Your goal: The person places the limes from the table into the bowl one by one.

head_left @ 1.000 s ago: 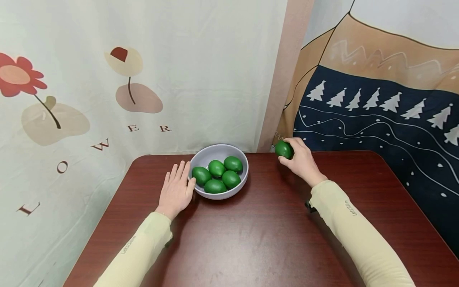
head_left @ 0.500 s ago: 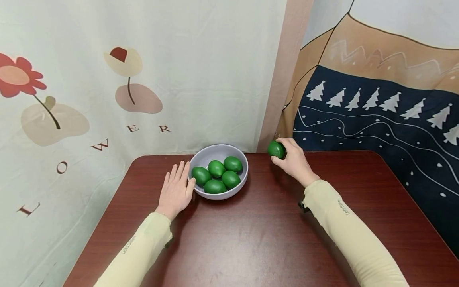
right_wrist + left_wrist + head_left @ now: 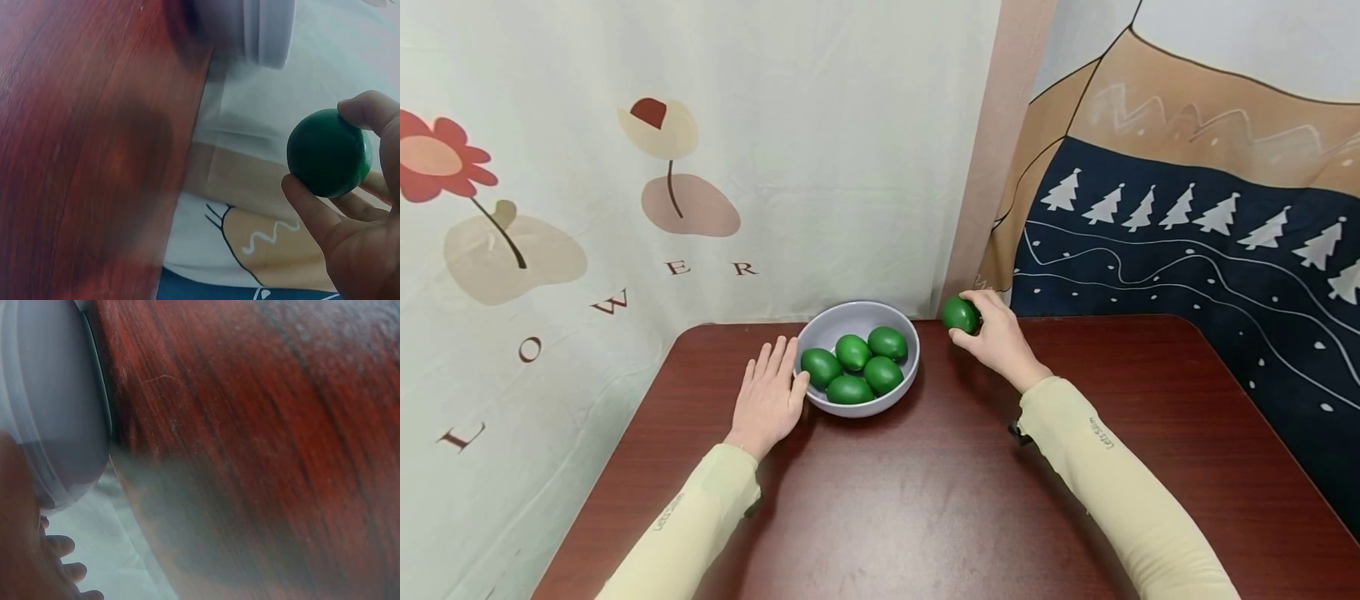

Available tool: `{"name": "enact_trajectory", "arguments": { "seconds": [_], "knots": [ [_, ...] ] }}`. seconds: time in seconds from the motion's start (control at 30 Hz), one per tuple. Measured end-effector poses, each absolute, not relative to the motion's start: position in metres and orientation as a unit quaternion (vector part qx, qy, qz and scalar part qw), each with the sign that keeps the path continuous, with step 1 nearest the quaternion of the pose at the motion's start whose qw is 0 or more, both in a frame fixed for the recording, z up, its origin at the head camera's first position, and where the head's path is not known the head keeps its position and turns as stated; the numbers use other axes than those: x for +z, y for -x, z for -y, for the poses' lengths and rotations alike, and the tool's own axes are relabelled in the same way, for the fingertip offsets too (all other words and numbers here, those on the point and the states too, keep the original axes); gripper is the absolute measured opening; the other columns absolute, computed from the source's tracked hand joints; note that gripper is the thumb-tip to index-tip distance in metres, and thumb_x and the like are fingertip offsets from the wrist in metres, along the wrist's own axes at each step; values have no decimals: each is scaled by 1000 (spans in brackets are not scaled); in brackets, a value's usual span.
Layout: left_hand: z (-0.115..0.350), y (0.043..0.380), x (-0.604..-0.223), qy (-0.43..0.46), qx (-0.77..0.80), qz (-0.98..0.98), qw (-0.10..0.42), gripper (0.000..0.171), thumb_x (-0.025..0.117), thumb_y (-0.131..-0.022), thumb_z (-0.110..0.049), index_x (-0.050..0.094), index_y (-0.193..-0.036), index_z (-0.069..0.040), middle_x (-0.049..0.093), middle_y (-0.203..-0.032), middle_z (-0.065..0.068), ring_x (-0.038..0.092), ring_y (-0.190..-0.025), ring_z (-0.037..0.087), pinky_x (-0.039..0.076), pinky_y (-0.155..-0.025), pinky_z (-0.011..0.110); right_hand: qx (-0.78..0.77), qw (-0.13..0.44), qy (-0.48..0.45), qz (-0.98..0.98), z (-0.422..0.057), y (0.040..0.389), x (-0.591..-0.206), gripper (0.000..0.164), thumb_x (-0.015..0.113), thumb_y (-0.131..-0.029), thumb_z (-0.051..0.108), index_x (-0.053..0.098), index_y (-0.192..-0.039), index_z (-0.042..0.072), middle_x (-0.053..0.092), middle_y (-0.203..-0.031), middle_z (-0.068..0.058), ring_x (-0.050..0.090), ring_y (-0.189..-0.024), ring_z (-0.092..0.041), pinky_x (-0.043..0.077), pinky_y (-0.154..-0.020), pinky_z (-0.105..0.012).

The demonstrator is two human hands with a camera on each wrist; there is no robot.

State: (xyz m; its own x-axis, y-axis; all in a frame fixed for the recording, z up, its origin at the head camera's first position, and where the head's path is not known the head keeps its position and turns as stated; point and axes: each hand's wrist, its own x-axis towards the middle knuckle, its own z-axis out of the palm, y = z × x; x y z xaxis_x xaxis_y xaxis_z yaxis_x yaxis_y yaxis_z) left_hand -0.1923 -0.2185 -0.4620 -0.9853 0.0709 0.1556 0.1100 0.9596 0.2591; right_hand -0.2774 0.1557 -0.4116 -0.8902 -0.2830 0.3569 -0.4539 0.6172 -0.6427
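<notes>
Near the back of the table, my right hand [image 3: 1002, 343] pinches a green lime [image 3: 961, 314] between thumb and fingers. In the right wrist view that lime [image 3: 329, 153] is held above the table, with the fingers around its far side. A grey bowl [image 3: 857, 312] to its left has several more green limes [image 3: 853, 353] inside. My left hand [image 3: 765, 407] lies along the bowl's left side, fingers straight and thumb at the rim. The left wrist view shows the bowl's outer wall [image 3: 59, 394] beside the left hand [image 3: 22, 544].
A dark red wooden table [image 3: 880, 500] lies under everything. Behind its back edge hang a pale curtain [image 3: 850, 167] with flower prints and a cloth [image 3: 1172, 242] with white trees on dark blue.
My right hand has moved left with the lime, closer to the bowl. The left hand and the bowl have stayed where they were.
</notes>
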Motion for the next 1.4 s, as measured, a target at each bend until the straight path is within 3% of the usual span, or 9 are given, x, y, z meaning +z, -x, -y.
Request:
{"name": "enact_trajectory", "arguments": {
  "seconds": [0.63, 1.4],
  "knots": [
    [217, 192, -460, 45, -139, 987, 71, 64, 34, -112, -38, 19, -166, -7, 19, -171, 18, 10, -159, 40, 11, -126, 60, 405, 121, -237, 874, -123, 274, -412, 54, 79, -87, 18, 61, -135, 3, 59, -131, -16, 60, -112, -33, 55, -95, -49],
    [219, 192, -461, 49, -136, 987, 73, 64, 35, -112, -38, 19, -166, -8, 19, -171, 18, 11, -159, 40, 13, -125, 60, 409, 73, -254, 874, -86, 271, -414, 56, 77, -91, 20, 58, -140, 1, 58, -137, -15, 60, -120, -31, 52, -103, -46]
  ]
}}
